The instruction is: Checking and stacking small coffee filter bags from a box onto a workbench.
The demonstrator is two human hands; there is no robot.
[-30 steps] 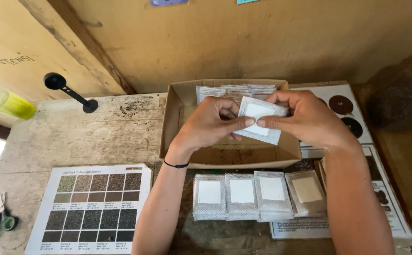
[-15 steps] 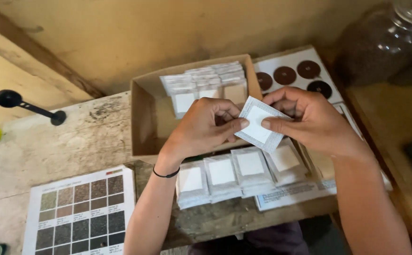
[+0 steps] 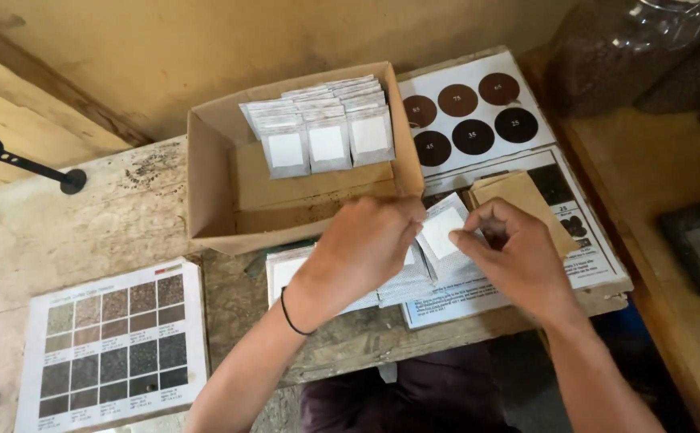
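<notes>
Between both hands, one small white-labelled sachet point(image 3: 440, 232) is pinched: left hand point(image 3: 366, 248) and right hand point(image 3: 510, 256) each grip an edge. Since a second ago it has dropped from above the cardboard box point(image 3: 214, 200) toward the tabletop row of sachets point(image 3: 286, 269)

A matt brown cardboard box point(image 3: 214, 184) sits on a rough, worn wooden table point(image 3: 109, 216) beside glossy printed paper charts point(image 3: 113, 341).
</notes>
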